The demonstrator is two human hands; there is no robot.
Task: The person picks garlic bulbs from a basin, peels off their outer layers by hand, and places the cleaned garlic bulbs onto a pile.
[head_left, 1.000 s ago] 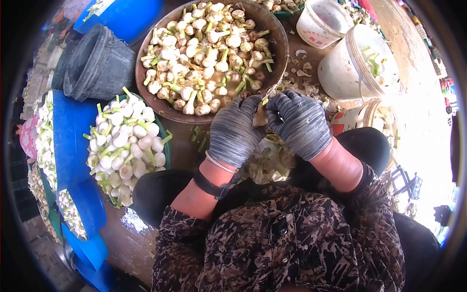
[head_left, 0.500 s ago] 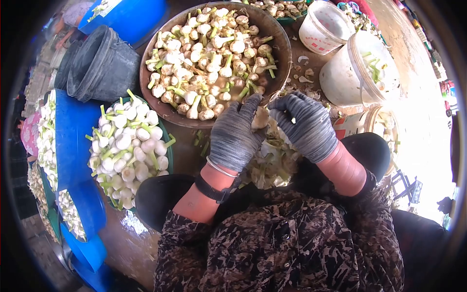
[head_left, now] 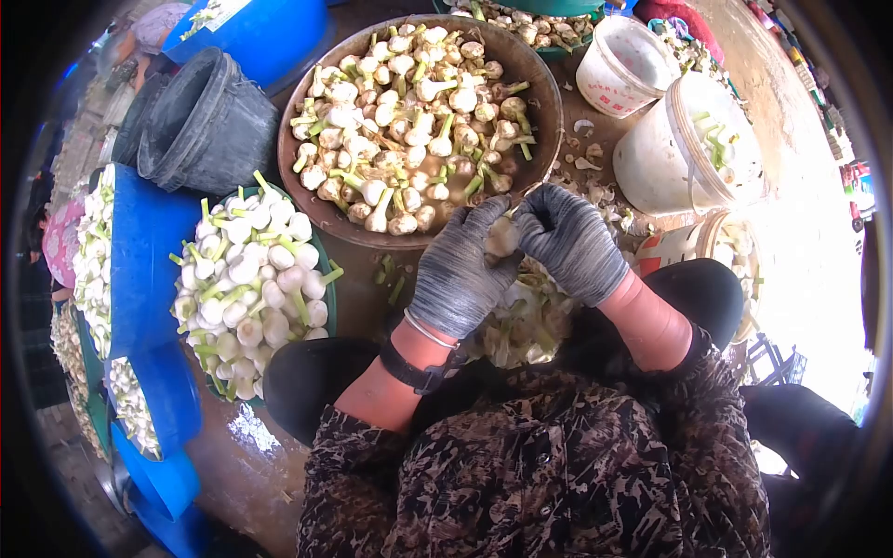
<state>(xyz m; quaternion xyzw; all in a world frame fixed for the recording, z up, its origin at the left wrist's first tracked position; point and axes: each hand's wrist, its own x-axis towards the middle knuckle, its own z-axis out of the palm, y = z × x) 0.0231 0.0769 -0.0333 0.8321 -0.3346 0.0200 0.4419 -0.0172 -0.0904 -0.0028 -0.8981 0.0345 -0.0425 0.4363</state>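
My left hand [head_left: 465, 270], in a grey striped knit glove, is closed around a garlic bulb [head_left: 502, 237] near the front rim of a wide brown basin [head_left: 302, 200]. My right hand [head_left: 572, 244], gloved alike, has its fingers pinched against the bulb's right side; whatever lies between those fingertips is hidden. Unpeeled garlic bulbs [head_left: 409, 121] with short green stems fill the basin, some sitting in brownish water. Peeled white garlic bulbs [head_left: 251, 279] are heaped in a green basin at the left. Below my hands lies a pile of garlic skins [head_left: 521, 321].
Dark buckets [head_left: 209, 121] and a blue tub [head_left: 246, 42] stand at the back left. More blue tubs [head_left: 139, 270] with garlic line the left side. White buckets [head_left: 660, 149] stand at the right, with skin scraps [head_left: 586, 158] on the floor beside them.
My right hand has come in closer to the left and now meets the bulb. The left hand keeps its hold. The whole view has shifted slightly.
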